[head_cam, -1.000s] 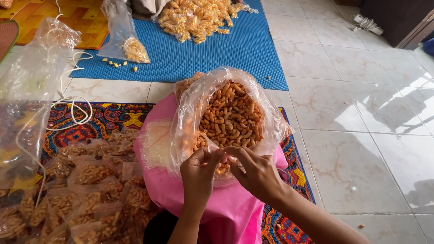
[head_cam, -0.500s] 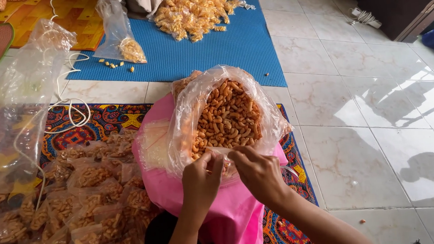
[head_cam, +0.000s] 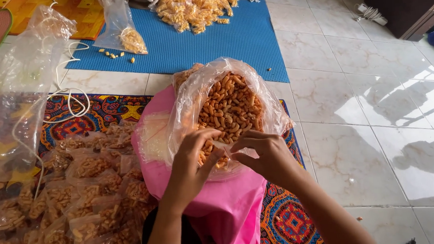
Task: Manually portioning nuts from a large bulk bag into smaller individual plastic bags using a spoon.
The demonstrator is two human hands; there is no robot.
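Observation:
A big clear plastic bag [head_cam: 271, 108] full of orange curved snack pieces [head_cam: 231, 108] rests on my lap, on pink cloth [head_cam: 232, 206]. My left hand [head_cam: 192, 163] and my right hand [head_cam: 264, 152] meet at the bag's near rim. Together they pinch a small clear plastic pouch [head_cam: 222, 148] between the fingertips, right over the snacks. A few pieces show inside or behind the pouch; I cannot tell which.
Several small filled snack packets [head_cam: 76, 201] lie piled at my left on a patterned mat [head_cam: 288, 223]. A large crumpled clear bag [head_cam: 19, 89] and a white cord [head_cam: 70, 103] lie beyond. A blue mat [head_cam: 232, 40] holds more packets [head_cam: 195, 5]. White tiles [head_cam: 373, 127] lie to the right.
Both hands have shifted slightly along the bag's near rim, fingers working the small pouch. The big bag stays in place.

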